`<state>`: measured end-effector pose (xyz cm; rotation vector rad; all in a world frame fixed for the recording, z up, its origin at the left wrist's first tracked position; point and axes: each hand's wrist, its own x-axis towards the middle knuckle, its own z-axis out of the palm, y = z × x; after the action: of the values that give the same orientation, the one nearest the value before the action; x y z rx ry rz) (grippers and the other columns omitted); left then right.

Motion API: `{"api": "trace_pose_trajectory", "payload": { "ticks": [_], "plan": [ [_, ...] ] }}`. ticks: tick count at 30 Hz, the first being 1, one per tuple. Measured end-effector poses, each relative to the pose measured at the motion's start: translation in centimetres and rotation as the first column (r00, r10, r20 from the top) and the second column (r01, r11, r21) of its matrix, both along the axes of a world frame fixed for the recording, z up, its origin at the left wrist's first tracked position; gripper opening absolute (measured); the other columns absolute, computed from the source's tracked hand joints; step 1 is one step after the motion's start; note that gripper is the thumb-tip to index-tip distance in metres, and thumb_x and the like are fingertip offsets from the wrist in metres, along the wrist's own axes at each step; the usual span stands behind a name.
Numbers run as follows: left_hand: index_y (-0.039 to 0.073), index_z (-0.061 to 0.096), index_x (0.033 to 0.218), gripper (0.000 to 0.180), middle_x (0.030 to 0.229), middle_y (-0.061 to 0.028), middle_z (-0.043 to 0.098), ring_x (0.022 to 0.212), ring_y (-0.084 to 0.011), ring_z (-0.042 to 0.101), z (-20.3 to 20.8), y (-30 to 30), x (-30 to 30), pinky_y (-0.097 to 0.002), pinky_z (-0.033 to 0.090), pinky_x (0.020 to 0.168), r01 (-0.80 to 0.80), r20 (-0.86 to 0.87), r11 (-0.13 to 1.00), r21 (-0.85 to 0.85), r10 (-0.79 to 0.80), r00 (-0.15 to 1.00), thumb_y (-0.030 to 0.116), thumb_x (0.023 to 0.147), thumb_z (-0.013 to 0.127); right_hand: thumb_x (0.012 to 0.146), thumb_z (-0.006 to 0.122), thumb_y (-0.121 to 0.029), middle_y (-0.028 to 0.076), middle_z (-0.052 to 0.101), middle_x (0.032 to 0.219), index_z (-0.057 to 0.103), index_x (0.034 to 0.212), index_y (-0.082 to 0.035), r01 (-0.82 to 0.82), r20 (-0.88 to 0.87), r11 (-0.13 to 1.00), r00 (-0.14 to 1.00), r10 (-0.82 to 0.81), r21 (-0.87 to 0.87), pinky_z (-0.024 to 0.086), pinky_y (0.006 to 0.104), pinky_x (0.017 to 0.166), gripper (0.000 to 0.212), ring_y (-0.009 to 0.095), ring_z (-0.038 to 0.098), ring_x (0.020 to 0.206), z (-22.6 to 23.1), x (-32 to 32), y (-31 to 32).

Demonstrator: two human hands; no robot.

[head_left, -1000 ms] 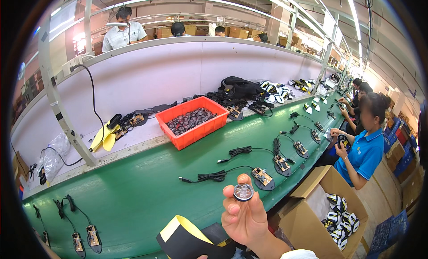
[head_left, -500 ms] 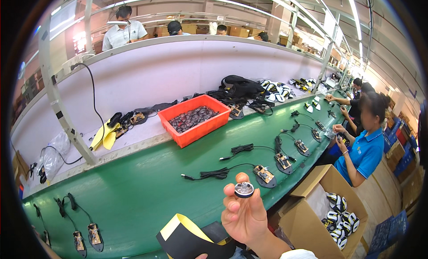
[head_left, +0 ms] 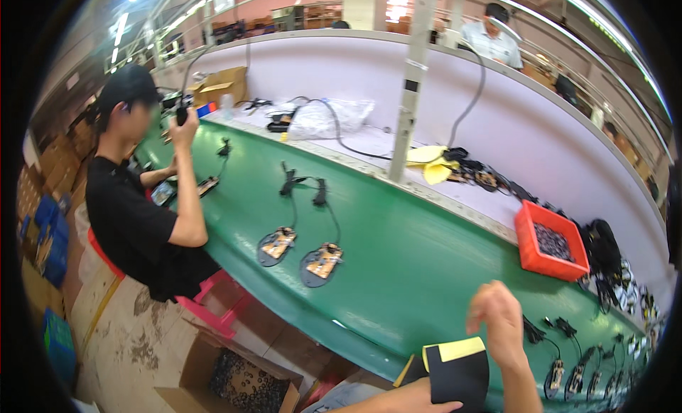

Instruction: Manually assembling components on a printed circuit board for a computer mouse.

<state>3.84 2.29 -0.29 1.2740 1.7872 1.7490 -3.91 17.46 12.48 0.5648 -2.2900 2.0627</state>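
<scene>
My left hand is at the lower edge, its fingers closed on a bent black sheet with a yellow inner face. Most of that hand is hidden behind the sheet. Above and to the right of it, over the green belt, my right hand is raised with its fingers curled in. It is slightly blurred, and whatever it may hold does not show. Closest to it on the right lies a mouse base with a circuit board and a coiled black cable.
Two mouse bases with cables lie mid-belt; several more line the right. An orange-red bin of dark parts stands at the far edge. A co-worker in black sits left. A cardboard box of dark rings stands below.
My view has swung to the left. The right hand's fingers have curled in, and the small round metallic part they held up no longer shows. The left hand still has the sheet.
</scene>
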Motion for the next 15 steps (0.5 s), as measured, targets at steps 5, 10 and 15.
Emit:
{"api": "trace_pose_trajectory", "payload": {
  "ticks": [5, 10, 15],
  "plan": [
    [0.003, 0.067, 0.114, 0.031, 0.106, -0.0231, 0.068, 0.1, -0.0373, 0.066, -1.4, 1.6, 1.1, -0.0437, 0.053, 0.088, -0.277, -0.102, 0.943, 0.183, 0.298, 0.949, 0.027, 0.094, 0.066, 0.104, 0.053, -0.015, 0.012, 0.062, 0.099, 0.063, 0.117, -0.006, -0.279, -0.163, 0.733, 0.868, 0.468, 0.62, 0.052, 0.0363, 0.076, 0.019, 0.024, 0.062, 0.083, -1.5, -9.1, -13.2],
    [0.003, 0.065, 0.119, 0.034, 0.111, -0.0235, 0.067, 0.104, -0.0375, 0.065, -0.1, 2.4, 0.5, -0.0439, 0.052, 0.091, -0.186, -0.075, 0.979, 0.082, 0.192, 0.978, 0.027, 0.095, 0.066, 0.104, 0.054, -0.028, 0.011, 0.058, 0.106, 0.063, 0.128, -0.015, 0.087, -0.45, 0.478, 0.517, 0.728, 0.874, 0.046, 0.0405, 0.096, 0.029, 0.026, 0.059, 0.104, -5.6, -15.6, -22.5],
    [0.003, 0.062, 0.123, 0.038, 0.117, -0.024, 0.066, 0.109, -0.0376, 0.063, 1.9, 1.2, 0.1, -0.044, 0.051, 0.094, -0.116, 0.02, 0.993, -0.028, 0.116, 0.993, 0.028, 0.095, 0.065, 0.102, 0.053, -0.042, 0.011, 0.059, 0.111, 0.063, 0.137, -0.027, 0.018, -0.591, 0.658, 0.459, 0.663, 0.752, 0.04, 0.0436, 0.102, 0.039, 0.03, 0.055, 0.108, -8.3, -17.4, -26.6]
  ]
}}
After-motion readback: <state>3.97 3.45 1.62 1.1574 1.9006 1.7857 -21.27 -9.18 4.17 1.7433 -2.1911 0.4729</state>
